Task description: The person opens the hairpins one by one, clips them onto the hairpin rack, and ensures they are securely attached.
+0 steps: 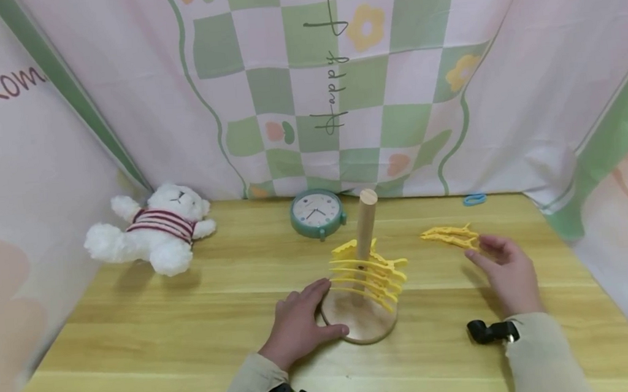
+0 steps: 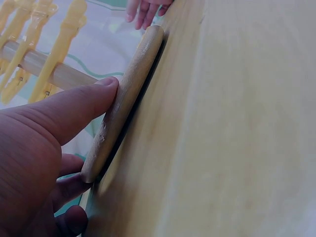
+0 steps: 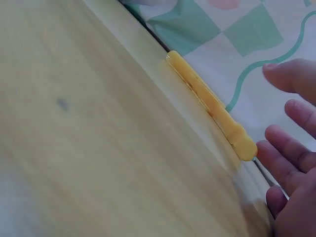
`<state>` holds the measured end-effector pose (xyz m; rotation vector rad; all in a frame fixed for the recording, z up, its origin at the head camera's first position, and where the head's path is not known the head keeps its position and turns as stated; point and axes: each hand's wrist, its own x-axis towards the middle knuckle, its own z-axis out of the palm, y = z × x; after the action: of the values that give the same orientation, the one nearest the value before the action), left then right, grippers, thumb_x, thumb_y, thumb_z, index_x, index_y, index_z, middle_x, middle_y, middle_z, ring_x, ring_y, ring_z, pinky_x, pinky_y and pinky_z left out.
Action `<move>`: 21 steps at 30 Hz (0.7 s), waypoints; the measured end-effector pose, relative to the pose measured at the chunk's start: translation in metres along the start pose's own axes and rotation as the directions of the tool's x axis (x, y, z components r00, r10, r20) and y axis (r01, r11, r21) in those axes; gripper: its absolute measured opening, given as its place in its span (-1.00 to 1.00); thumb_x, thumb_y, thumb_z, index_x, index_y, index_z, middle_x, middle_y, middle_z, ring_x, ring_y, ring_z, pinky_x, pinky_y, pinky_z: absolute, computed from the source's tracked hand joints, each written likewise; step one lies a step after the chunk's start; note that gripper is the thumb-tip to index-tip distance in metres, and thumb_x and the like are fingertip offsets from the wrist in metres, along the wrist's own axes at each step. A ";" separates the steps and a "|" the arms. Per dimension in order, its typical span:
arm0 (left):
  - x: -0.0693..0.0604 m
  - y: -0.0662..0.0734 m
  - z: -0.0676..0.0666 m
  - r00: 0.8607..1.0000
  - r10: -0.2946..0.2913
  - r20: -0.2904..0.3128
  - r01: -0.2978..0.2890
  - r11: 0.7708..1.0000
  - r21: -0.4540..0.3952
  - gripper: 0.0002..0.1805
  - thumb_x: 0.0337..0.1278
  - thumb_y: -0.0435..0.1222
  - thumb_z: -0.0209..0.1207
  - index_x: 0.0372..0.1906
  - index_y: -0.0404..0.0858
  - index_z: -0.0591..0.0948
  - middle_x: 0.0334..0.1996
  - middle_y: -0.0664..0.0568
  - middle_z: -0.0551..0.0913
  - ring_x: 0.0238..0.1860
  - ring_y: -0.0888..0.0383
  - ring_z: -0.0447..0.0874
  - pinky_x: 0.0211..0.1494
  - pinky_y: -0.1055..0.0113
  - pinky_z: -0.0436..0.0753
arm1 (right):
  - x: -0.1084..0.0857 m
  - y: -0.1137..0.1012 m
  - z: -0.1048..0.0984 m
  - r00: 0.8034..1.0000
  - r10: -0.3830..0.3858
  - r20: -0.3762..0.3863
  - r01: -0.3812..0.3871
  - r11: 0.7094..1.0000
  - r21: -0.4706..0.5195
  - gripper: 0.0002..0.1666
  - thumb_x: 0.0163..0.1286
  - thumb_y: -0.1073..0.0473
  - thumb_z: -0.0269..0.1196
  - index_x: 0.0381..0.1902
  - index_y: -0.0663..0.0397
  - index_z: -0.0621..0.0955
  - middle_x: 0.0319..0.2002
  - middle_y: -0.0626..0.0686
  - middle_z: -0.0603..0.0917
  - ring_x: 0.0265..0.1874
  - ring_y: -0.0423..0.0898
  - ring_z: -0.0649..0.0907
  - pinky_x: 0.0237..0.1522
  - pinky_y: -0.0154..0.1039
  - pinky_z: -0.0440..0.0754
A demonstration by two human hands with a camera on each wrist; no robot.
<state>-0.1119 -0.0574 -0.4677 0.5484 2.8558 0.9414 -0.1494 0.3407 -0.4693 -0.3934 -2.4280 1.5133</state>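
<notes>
Right wrist view shows a long, slim yellow plastic clip (image 3: pixel 212 106) on the pale wooden table (image 1: pixel 167 367), just beside the right hand (image 1: pixel 511 276), whose fingers are spread apart. It looks light, stiff and slightly slick, probably best pinched at the near, rounded end. Beyond, the left hand (image 1: pixel 299 323) grips the round wooden base (image 1: pixel 363 329) at its rim.

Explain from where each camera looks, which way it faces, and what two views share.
Head: on the head, facing forward and down at the wooden stand; the left hand and right hand show.
Left wrist: sits there, facing across the tabletop to the stand's base; left hand large, right hand small at top.
Right wrist: sits there, facing across the tabletop to a loose yellow clip; right hand at the right edge.
Shared: head and left wrist both show the stand.
</notes>
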 end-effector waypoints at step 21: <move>0.002 -0.002 0.002 1.000 -0.009 0.005 0.009 1.000 -0.013 0.03 -0.11 0.27 0.40 0.50 -0.05 0.36 0.47 0.13 0.35 0.20 -0.05 0.46 0.21 -0.08 0.30 | 0.018 0.002 -0.020 0.942 -0.131 0.309 0.259 0.870 -0.419 -0.21 0.38 0.00 0.33 0.36 0.43 0.39 -0.06 0.35 0.57 -0.23 0.06 0.54 -0.25 -0.11 0.42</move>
<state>-0.1141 -0.0574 -0.4704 0.5353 2.8434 0.9554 -0.1594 0.3647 -0.4612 -0.0090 -2.9335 0.9523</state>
